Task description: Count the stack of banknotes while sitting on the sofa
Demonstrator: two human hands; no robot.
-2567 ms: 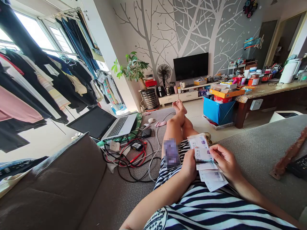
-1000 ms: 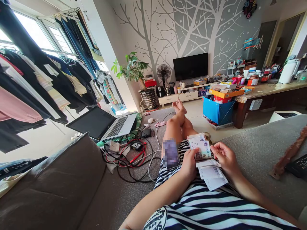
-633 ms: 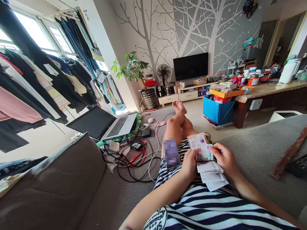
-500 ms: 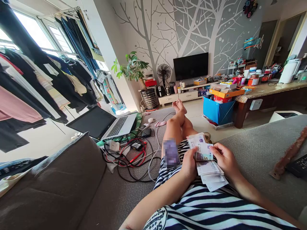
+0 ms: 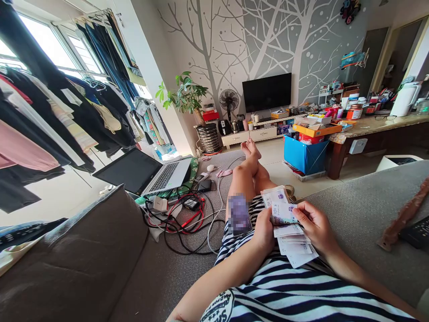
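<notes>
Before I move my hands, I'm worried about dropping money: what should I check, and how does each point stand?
1. Left hand gripping the banknotes: ok.
2. Right hand pinching the right edge of the top note: ok.
3. Banknotes squared up: not ok, they fan out over the striped clothing.
4. Phone in hand: not ok, it lies on a thigh.
5. Cables away from both hands: ok, they lie on the sofa.
6. Number of banknotes: cannot tell, they overlap.
</notes>
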